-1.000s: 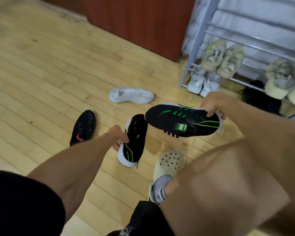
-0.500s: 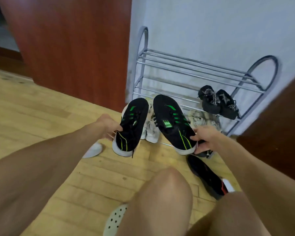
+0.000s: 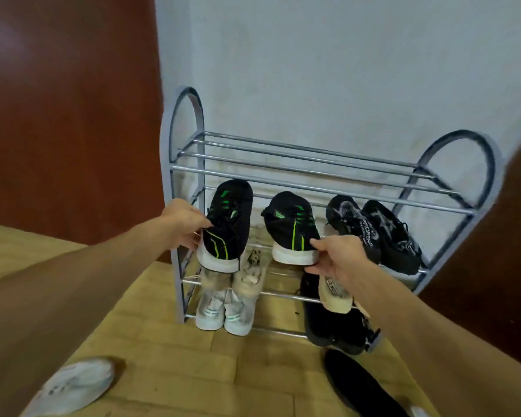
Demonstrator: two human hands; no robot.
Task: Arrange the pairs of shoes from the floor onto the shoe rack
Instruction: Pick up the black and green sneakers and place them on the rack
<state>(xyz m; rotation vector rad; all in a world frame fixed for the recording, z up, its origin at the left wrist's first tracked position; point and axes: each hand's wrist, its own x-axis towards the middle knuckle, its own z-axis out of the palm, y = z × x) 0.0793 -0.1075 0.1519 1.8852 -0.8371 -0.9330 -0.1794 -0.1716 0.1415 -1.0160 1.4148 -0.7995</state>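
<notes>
**A:** Chrome-looking shoe rack (image 3: 298, 171) stands against the pale wall, right? What's the left hand (image 3: 183, 221) doing?

**B:** Yeah. Left hand has its fingers curled round the heel side of the left black-and-green sneaker (image 3: 226, 224), toe pointing up toward the second shelf level, white sole at the bottom. It's tilted, and I honestly can't tell if it's resting on the bars.

**A:** And moving right?

**B:** Right black-and-green sneaker (image 3: 292, 227) sits just beside it at the same shelf level. The right hand (image 3: 337, 260) pinches its white heel, thumb on top, fingers underneath. Further right, a black pair (image 3: 373, 230) is already parked on that same shelf.

**A:** Lower down?

**B:** Beige pair (image 3: 247, 275) and white pair (image 3: 223, 311) under the left sneaker, dark shoes at bottom right. On the wood floor: a white shoe (image 3: 69, 386) at the bottom left, a black shoe (image 3: 361, 386) at the bottom right.
</notes>
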